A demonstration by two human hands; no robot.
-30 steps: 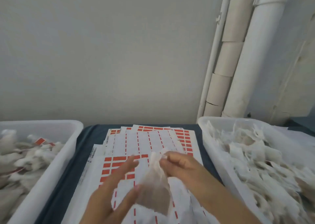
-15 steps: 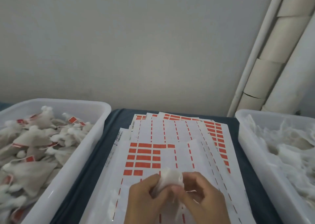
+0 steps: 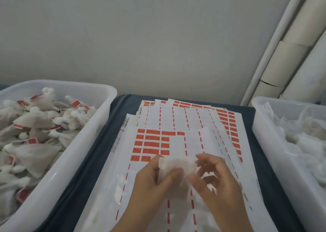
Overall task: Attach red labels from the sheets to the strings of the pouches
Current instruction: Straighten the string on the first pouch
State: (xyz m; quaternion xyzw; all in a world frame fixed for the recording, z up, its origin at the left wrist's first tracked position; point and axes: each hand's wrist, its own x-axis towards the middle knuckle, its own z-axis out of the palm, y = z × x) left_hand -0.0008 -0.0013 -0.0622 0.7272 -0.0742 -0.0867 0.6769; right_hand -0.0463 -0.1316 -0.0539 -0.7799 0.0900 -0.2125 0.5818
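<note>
Both hands are on one pouch (image 3: 176, 164), held low over the near end of the top label sheet (image 3: 176, 143). Left hand (image 3: 151, 184) grips the bunched mesh top, thumb curled over the front, fingers behind. Right hand (image 3: 215, 180) has its fingers curled at the pouch's right edge and looks to be pinching the mesh or its string there. The string itself is too blurred to make out, so that's a guess.

No label on this pouch that I can see. Step in hand, as I read it: free the string so a label can go on.

Supply: the remaining red labels (image 3: 152, 144) sit in a block just beyond the left fingertips, on the left part of the top sheet. More sheets are fanned underneath. Left bin (image 3: 74, 161) holds pouches with red tags, so likely the done pile. Right bin (image 3: 275, 161) holds plain white pouches, likely the feed.

How to do it well:
- Keep the left hand on the pouch neck so the bag can't swing.
- Pull the string clear of the mesh, straight and taut, before going for a label.
- Peel from the nearest row, lifting a corner only, adhesive kept off the fingertips.
- Lay the string across the label's middle, fold it over, and press the halves flush.
- Avoid catching mesh in the adhesive.
</note>
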